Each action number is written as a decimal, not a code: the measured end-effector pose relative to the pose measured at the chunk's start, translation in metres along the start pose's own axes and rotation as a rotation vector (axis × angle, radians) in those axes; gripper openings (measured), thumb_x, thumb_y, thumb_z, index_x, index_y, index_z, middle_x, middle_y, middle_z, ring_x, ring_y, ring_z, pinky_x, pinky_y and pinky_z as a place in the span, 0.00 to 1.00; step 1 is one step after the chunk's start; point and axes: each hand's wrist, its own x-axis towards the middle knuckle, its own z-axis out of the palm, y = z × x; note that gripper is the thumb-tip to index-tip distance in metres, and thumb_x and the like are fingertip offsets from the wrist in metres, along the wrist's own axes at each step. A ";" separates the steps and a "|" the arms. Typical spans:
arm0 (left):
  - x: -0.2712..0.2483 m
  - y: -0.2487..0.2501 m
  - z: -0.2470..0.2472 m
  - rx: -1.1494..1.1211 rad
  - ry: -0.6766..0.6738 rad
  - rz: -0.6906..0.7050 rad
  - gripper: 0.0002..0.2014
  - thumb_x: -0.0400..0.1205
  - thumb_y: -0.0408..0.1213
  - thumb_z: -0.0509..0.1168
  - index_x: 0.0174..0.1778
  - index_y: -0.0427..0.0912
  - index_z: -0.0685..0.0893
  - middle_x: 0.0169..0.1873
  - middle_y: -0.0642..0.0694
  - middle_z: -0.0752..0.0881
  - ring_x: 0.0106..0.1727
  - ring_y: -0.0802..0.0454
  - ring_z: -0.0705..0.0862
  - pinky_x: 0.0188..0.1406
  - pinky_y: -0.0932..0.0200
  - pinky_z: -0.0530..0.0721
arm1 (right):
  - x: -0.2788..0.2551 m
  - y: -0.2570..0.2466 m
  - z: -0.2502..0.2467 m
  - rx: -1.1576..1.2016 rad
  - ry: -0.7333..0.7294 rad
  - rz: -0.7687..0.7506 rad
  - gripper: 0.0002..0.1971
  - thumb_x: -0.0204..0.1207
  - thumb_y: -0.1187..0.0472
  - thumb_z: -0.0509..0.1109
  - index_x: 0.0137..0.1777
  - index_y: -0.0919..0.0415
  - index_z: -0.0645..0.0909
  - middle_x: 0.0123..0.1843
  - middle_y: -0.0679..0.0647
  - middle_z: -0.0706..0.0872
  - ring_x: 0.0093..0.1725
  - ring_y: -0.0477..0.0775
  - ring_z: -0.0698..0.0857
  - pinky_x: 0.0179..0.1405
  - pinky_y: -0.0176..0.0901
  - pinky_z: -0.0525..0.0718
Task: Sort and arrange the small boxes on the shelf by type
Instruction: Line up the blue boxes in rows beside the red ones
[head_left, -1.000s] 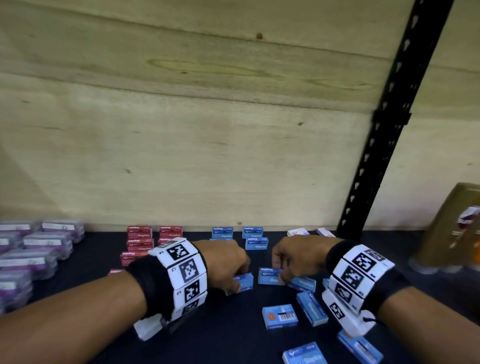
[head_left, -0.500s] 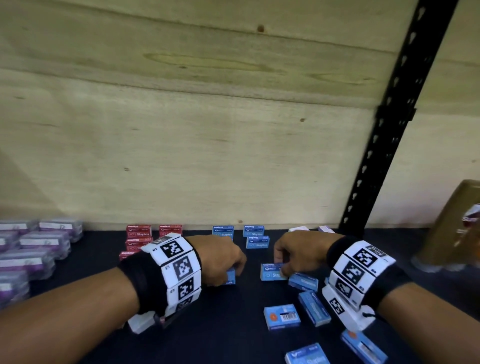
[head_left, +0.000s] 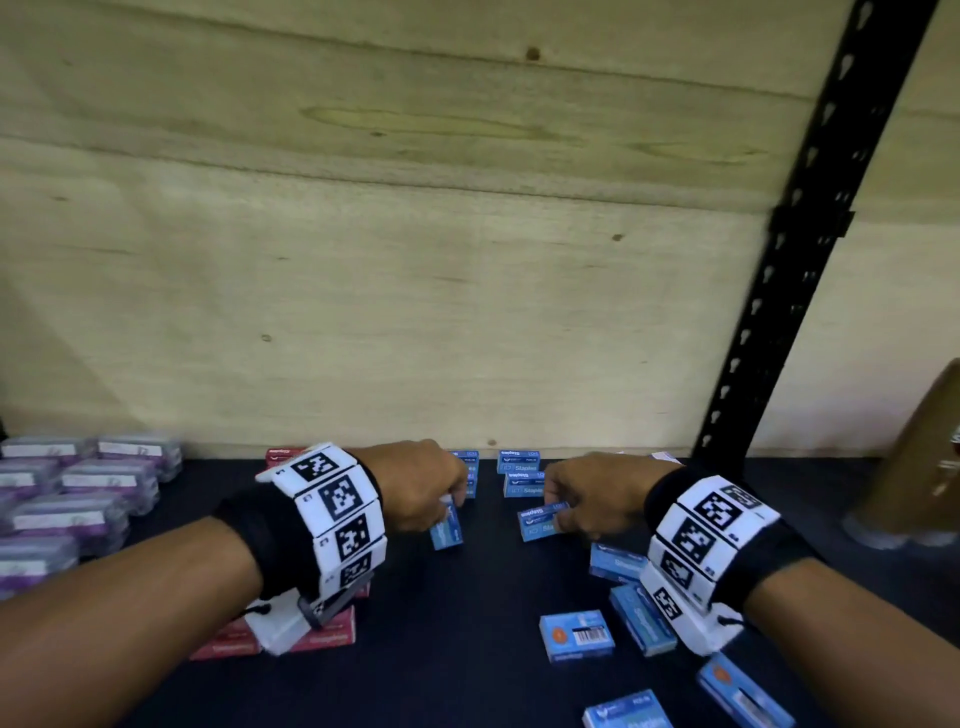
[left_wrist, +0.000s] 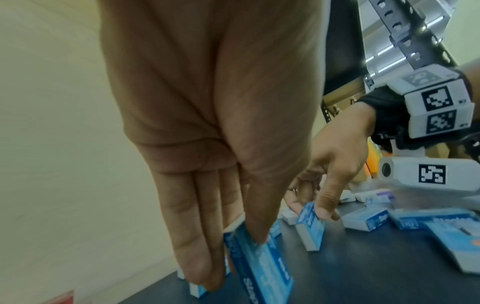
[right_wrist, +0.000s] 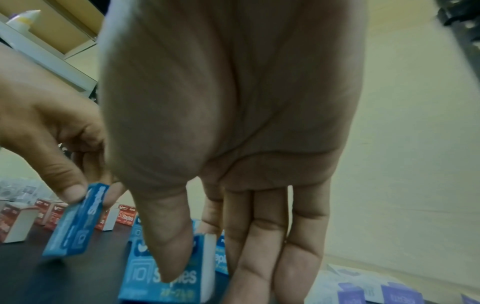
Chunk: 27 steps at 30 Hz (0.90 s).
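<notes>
Left hand (head_left: 421, 486) pinches a small blue cardboard staple box (head_left: 447, 525) between thumb and fingers, tilted on edge. Right hand (head_left: 592, 499) likewise pinches a second blue staple box (head_left: 537, 522) on the dark shelf (head_left: 467, 649).

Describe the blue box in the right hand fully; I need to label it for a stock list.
The blue box is a small cardboard staple packet with a white end flap, printed "10" and "Staples" in white. It stands on its long edge on the dark shelf. The right hand pinches it, thumb on the printed front, fingers behind. More blue boxes sit just behind it.
</notes>
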 end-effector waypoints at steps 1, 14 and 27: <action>0.000 -0.001 0.001 0.009 -0.003 -0.017 0.13 0.86 0.37 0.60 0.66 0.49 0.79 0.60 0.46 0.83 0.56 0.48 0.81 0.48 0.60 0.74 | 0.002 0.000 0.000 0.008 -0.007 0.003 0.06 0.81 0.50 0.70 0.52 0.44 0.74 0.39 0.46 0.89 0.47 0.50 0.89 0.55 0.48 0.83; 0.004 -0.009 0.006 0.242 -0.124 -0.101 0.12 0.86 0.38 0.60 0.62 0.39 0.78 0.55 0.41 0.84 0.51 0.44 0.84 0.44 0.54 0.78 | 0.018 0.005 -0.003 0.029 -0.036 0.040 0.07 0.79 0.50 0.72 0.48 0.45 0.75 0.30 0.45 0.90 0.40 0.44 0.90 0.53 0.44 0.84; 0.035 -0.004 0.014 0.209 -0.083 -0.055 0.10 0.86 0.37 0.59 0.38 0.48 0.71 0.38 0.44 0.74 0.31 0.50 0.72 0.27 0.65 0.70 | 0.021 0.003 -0.007 0.082 -0.012 0.048 0.07 0.80 0.54 0.72 0.52 0.49 0.76 0.26 0.43 0.85 0.34 0.46 0.91 0.51 0.43 0.85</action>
